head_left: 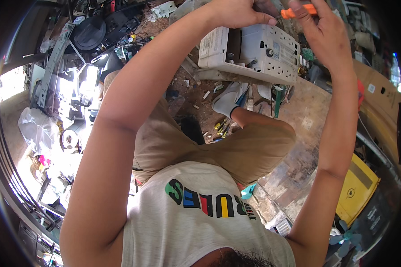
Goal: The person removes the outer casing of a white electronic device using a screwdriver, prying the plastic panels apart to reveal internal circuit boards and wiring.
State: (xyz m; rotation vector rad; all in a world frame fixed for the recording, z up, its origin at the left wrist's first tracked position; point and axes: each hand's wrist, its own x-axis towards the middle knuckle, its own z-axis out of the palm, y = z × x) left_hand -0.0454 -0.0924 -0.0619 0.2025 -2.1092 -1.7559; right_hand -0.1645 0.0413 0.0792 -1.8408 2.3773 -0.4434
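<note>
A white box-shaped appliance casing (278,73), with holes along its face and an open side, rests tilted on the cluttered ground ahead of me. Above its far edge, at the top of the view, is my left hand (238,13). Its thumb is pressed toward the fingers, which are partly cut off, so what they pinch is hidden. My right hand (323,35) grips an orange-handled screwdriver (298,11) just right of it. The tool's thin tip points left, close to my left thumb.
Several yellow-and-black handled tools (221,128) lie by my foot (225,104). Scrap electronics and a clear plastic bag (38,129) crowd the left. Cardboard (378,98), a yellow panel (356,189) and a fan blade (345,238) are on the right.
</note>
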